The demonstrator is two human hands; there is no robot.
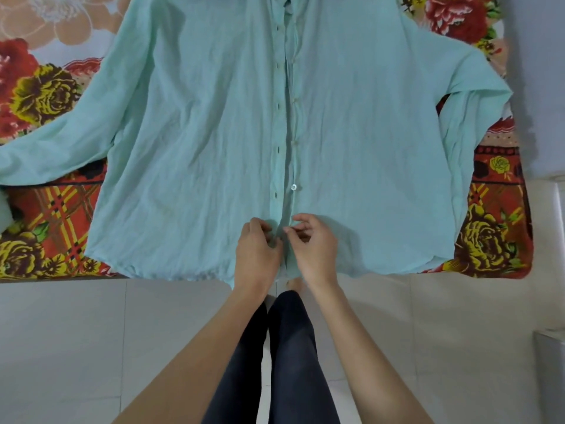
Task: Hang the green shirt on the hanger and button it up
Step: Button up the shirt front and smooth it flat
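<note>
The pale green shirt [195, 123] lies flat, front up, on a bed, its hem toward me and both sleeves spread out. Its front is open along the middle: buttonholes run down the left placket, buttons down the right one, and a white button [293, 187] shows just above my hands. My left hand [256, 249] pinches the left placket edge near the hem. Beside it, my right hand [312, 243] pinches the right placket edge, the fingertips almost touching. The collar runs out of frame at the top. No hanger is visible.
The bed carries a floral blanket [46, 96] in red, yellow and orange, its front edge [61, 276] near me. Pale floor tiles [91, 347] lie below, with my dark-trousered legs [284, 356] between my arms. A grey wall [538, 87] stands at the right.
</note>
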